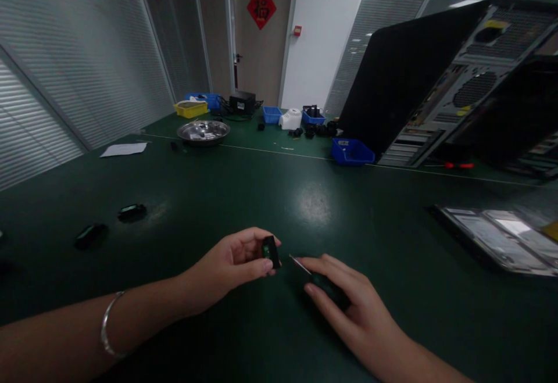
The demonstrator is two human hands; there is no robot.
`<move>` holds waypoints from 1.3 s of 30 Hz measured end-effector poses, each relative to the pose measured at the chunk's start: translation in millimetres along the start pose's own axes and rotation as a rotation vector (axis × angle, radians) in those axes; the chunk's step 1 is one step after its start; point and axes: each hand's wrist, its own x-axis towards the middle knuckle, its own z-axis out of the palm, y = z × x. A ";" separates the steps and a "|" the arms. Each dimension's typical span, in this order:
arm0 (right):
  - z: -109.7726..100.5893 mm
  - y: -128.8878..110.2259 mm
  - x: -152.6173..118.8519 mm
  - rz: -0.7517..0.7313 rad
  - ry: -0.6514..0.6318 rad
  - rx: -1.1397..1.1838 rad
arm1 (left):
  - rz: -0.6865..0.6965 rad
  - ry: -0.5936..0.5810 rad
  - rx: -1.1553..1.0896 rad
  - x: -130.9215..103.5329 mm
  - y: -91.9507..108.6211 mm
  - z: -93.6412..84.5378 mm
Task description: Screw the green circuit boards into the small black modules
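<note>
Between the thumb and fingers of my left hand [238, 258] is a small black plastic housing [271, 251] with a green circuit board showing on one side. My right hand [349, 301] grips a screwdriver [320, 281] by its dark handle, largely hidden in the palm. Its thin metal shaft points toward the housing, and the tip stays a little apart from it. Two similar black parts with greenish faces, one nearer [90, 235] and one farther [132, 212], lie on the green table [244, 191] to the left.
A metal bowl [203, 132] with small items stands at the back left, near a white paper [124, 149]. A blue bin [352, 152] sits before a black computer case [405, 69]. Hard drives [501, 237] lie at the right. Yellow [190, 108] and blue trays line the back.
</note>
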 end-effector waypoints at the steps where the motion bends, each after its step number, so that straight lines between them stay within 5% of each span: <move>1: 0.5 0.6 -0.3 -0.003 0.019 -0.011 | 0.006 -0.013 -0.009 -0.1 -0.4 0.5; 5: 1.9 1.1 -1.4 -0.009 0.078 -0.010 | 0.046 -0.057 -0.018 -1.1 -0.5 1.8; 15: 1.1 -0.9 -0.3 -0.069 -0.034 -0.009 | 0.023 -0.082 -0.015 -3.1 2.4 0.8; 21: 0.7 -3.0 -1.2 -0.127 -0.060 0.050 | -0.012 0.047 0.187 -5.9 1.7 8.1; 28: 0.2 -5.7 -1.5 -0.124 -0.045 0.061 | 0.186 0.096 0.637 -8.6 -3.3 3.4; 39: 2.1 -3.9 -2.7 -0.096 -0.061 0.048 | 0.326 0.057 0.729 -9.7 2.7 6.9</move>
